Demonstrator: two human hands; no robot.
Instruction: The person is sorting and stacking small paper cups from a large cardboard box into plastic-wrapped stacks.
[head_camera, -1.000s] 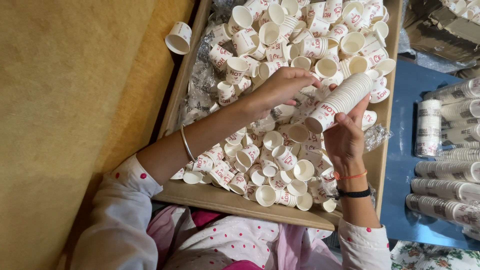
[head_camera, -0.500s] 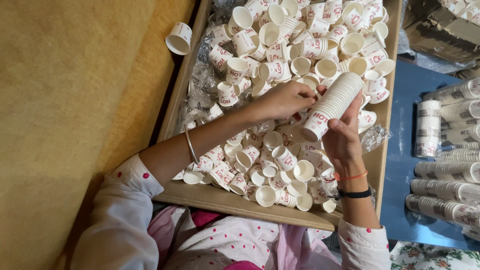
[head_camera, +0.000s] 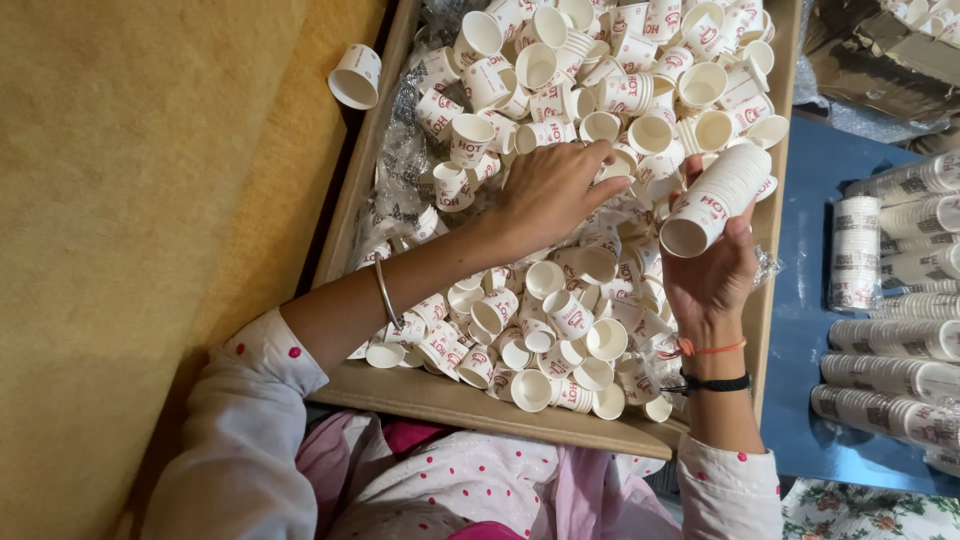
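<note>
A nested stack of small white paper cups (head_camera: 718, 198) with red print is gripped in the right hand (head_camera: 712, 275), fingers curled around its lower end, the open mouth of the bottom cup turned toward the camera. The stack is held tilted, just above the right side of a shallow cardboard box (head_camera: 480, 408). The left hand (head_camera: 548, 190) is stretched across the middle of the box, palm down, fingers partly spread and resting on the loose cups (head_camera: 560, 330); whether a cup is pinched beneath the fingertips cannot be told.

The box is filled with many such cups, lying jumbled on their sides, upright and upside down, over a crinkled sheet of clear plastic (head_camera: 400, 170) seen along the left wall. The cups are short and tapered, plain white inside, with rolled rims. One single cup (head_camera: 355, 77) is seen outside the box, on its side on the mustard-yellow fabric surface (head_camera: 140, 220) to the left.

A thin metal bangle (head_camera: 385, 293) is worn on the left wrist; an orange thread and a black band (head_camera: 712, 383) are worn on the right. White sleeves with red dots are visible at the lower edge.

To the right of the box, a blue surface (head_camera: 810, 420) is seen, on which long finished stacks of cups (head_camera: 895, 330) are laid side by side in rows. Flattened cardboard (head_camera: 880, 60) is seen at the upper right corner.
</note>
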